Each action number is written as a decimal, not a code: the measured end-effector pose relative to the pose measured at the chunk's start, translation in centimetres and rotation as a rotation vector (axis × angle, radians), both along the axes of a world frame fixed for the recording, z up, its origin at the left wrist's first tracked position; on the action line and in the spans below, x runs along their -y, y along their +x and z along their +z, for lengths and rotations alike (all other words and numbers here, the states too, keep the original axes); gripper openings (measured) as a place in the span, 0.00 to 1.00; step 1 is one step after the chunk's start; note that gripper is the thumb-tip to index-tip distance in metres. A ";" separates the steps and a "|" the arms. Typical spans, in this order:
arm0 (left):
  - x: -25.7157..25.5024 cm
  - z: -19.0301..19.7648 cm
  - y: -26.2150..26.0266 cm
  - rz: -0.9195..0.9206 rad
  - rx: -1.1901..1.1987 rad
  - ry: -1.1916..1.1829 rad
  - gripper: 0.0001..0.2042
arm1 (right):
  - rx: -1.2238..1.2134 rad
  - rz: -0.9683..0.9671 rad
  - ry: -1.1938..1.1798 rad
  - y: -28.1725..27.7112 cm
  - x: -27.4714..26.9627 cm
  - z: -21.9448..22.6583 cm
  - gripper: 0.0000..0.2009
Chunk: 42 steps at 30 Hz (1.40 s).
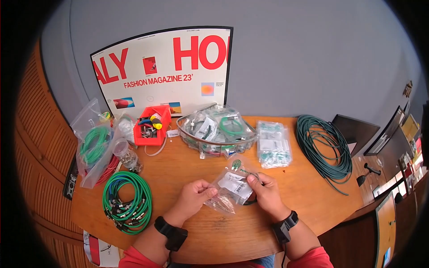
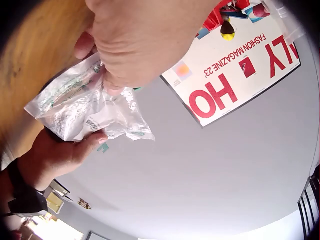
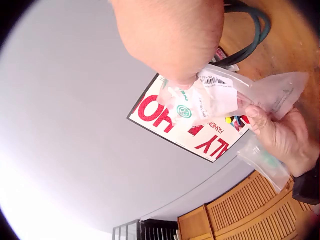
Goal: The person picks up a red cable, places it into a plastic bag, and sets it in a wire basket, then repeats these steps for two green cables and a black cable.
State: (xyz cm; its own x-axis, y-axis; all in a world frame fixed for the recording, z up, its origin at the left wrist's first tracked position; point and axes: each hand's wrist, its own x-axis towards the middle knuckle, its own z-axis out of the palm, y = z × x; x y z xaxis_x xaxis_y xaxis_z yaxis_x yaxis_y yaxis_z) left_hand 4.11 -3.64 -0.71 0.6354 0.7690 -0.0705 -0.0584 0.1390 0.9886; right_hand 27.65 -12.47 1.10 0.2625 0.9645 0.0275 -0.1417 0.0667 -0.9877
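A clear plastic bag (image 1: 232, 185) with a white barcode label (image 3: 219, 87) and green print is stretched between both hands, just above the wooden table. My left hand (image 1: 197, 196) pinches its lower left part between thumb and fingers. At the upper right side of the bag, my right hand (image 1: 267, 192) grips it with the thumb on top. Part of a dark cable (image 1: 251, 202) shows behind the bag, next to the right hand; its dark loop (image 3: 260, 30) also appears in the right wrist view. The bag looks crumpled in the left wrist view.
Coiled green cables (image 1: 144, 192) lie left on the table (image 1: 192, 245). Behind them stand a bag of green cable (image 1: 94, 145), a clear jar (image 1: 127, 156) and a red bin (image 1: 149, 140). A basket (image 1: 219, 145), stacked bags (image 1: 273, 145) and a dark cable coil (image 1: 304, 145) lie further back and right.
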 end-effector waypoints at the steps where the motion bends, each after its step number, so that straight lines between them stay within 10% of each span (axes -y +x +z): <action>1: 0.0 0.2 0.0 0.009 -0.002 -0.027 0.09 | 0.008 -0.001 -0.009 0.3 -0.1 -0.4 0.13; 42: -0.3 -0.9 0.4 -0.147 0.089 -0.161 0.20 | 0.044 -0.041 -0.029 0.7 -0.3 -0.5 0.13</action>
